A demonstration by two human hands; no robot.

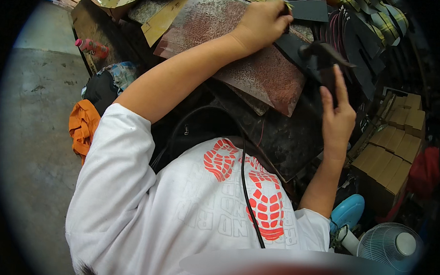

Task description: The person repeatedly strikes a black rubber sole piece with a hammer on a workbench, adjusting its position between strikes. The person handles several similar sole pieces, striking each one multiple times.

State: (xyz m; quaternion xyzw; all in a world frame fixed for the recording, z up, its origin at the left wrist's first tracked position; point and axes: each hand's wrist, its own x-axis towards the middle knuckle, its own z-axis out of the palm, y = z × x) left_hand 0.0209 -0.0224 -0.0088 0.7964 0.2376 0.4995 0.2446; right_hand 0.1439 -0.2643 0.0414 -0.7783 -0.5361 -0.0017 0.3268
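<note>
My left hand [261,25] reaches across a worn, mottled reddish-brown board [200,28] to its far edge. Its fingers are closed round something small and dark that they mostly hide. My right hand [337,120] grips a hammer [318,52] by its short dark handle, thumb on one side and index finger stretched along it. The hammer's dark head is raised near the board's right edge, to the right of my left hand. Flat dark grey pieces [309,10] lie just beyond my left fingers.
Curved dark strips [354,50] and yellow plaid pieces [382,19] crowd the far right. Stacked brown cardboard boxes [389,150], a blue round object [349,212] and a white fan [389,250] stand at right. A pink-capped bottle [92,48] and orange cloth [83,124] are at left.
</note>
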